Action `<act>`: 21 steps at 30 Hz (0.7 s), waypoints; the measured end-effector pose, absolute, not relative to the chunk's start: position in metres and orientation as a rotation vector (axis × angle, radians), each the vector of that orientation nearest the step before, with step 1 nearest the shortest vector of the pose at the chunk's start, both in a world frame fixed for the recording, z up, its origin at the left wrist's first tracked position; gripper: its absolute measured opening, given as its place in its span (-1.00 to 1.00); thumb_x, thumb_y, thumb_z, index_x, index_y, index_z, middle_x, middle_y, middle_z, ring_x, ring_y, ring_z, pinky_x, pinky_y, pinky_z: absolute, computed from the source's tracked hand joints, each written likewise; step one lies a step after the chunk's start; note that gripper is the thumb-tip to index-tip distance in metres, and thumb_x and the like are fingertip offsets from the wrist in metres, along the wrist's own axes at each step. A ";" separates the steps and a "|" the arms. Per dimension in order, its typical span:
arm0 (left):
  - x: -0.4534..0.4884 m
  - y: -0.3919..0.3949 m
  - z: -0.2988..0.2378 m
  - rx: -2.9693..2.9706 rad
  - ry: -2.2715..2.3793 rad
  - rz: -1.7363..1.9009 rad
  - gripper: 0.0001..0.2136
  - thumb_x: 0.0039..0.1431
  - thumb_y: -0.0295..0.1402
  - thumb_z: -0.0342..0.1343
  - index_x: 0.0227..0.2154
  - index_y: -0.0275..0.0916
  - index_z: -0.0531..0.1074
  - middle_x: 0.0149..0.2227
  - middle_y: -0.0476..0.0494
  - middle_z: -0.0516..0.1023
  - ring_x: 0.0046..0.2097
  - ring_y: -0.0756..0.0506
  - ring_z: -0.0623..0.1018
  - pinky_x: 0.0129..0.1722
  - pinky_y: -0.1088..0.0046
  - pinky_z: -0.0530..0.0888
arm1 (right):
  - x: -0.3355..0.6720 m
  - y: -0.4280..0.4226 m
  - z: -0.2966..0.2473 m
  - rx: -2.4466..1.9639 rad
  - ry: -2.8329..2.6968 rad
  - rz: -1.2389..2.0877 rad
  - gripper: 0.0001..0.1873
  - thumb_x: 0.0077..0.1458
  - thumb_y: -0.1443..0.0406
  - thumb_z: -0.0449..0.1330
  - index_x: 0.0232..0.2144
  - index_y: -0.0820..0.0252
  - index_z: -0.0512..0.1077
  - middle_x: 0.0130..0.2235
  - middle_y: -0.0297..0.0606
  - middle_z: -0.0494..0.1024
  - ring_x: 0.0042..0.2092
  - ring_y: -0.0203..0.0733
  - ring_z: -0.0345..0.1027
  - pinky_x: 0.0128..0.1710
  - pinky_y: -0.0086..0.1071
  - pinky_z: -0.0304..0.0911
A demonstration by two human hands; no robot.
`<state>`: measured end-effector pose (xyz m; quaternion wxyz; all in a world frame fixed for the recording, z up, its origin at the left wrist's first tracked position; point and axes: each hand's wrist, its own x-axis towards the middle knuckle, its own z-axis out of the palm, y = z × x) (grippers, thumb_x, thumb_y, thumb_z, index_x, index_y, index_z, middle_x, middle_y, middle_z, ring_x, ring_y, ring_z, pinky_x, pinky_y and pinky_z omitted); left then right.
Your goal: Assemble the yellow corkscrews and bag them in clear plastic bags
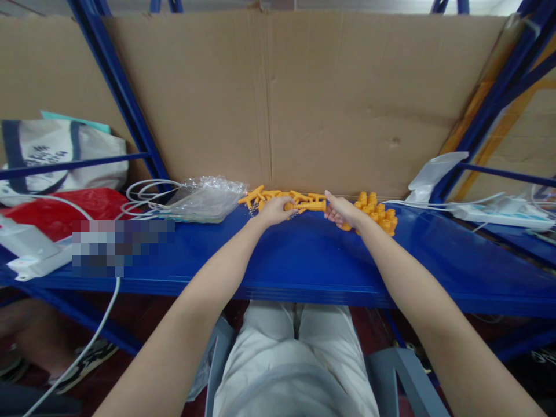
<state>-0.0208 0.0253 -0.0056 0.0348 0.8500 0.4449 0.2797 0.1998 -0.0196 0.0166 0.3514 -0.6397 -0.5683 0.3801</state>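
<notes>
Near the back of the blue table, my left hand (277, 211) is closed, its thumb and fingers pinching a yellow plastic piece. From there a yellow cylindrical part (313, 205) extends toward my right hand (342, 211). My right hand is at the cylinder's flanged end, thumb raised apart from the loosely curled fingers; whether they touch is unclear. Behind and left of my left hand lie several yellow T-shaped pieces (256, 197), some with small metal chains. Just right of my right hand, several yellow cup-like parts (377, 214) stand in a cluster, partly hidden by my wrist.
Clear plastic bags (204, 200) and white cables (145, 191) lie left. A red bag (99, 205) and a canvas bag (95, 156) are farther left. A white power strip (499, 214) sits right. Cardboard (325, 98) walls the back; blue posts (125, 98) rise beside it.
</notes>
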 end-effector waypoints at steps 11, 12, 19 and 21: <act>-0.024 0.029 -0.006 2.655 1.423 0.866 -0.77 0.21 -0.29 0.17 -0.13 -0.26 0.56 -0.26 -0.16 0.64 -0.19 -0.16 0.60 -0.13 0.36 0.47 | 0.204 -0.022 0.025 -1.539 -1.380 1.387 -0.45 0.38 0.08 -0.13 -0.57 0.19 0.34 -0.72 -0.34 0.27 -0.71 -0.36 0.02 -0.71 -0.50 0.05; -0.024 0.029 -0.006 2.656 1.424 0.867 -0.77 0.21 -0.30 0.17 -0.12 -0.26 0.56 -0.26 -0.16 0.64 -0.20 -0.16 0.60 -0.13 0.36 0.47 | 0.203 -0.021 0.024 -1.528 -1.375 1.382 -0.45 0.39 0.07 -0.13 -0.56 0.19 0.34 -0.72 -0.35 0.26 -0.70 -0.36 0.04 -0.70 -0.51 0.06; -0.025 0.028 -0.005 2.624 1.537 0.826 -0.77 0.19 -0.30 0.18 -0.13 -0.24 0.57 -0.26 -0.17 0.64 -0.18 -0.19 0.61 -0.12 0.33 0.48 | 0.197 -0.018 0.016 -1.543 -1.386 1.288 -0.56 0.42 0.06 -0.13 -0.24 0.21 0.41 -0.61 -0.34 0.43 -0.69 -0.33 0.19 -0.65 -0.48 0.24; -0.026 0.027 -0.004 2.594 1.567 0.836 -0.77 0.19 -0.29 0.19 -0.13 -0.23 0.58 -0.25 -0.17 0.64 -0.15 -0.20 0.61 -0.11 0.32 0.49 | 0.197 -0.019 0.015 -1.478 -1.398 1.276 -0.66 0.41 0.10 -0.05 -0.11 0.19 0.38 -0.53 -0.33 0.49 -0.64 -0.32 0.29 -0.60 -0.45 0.33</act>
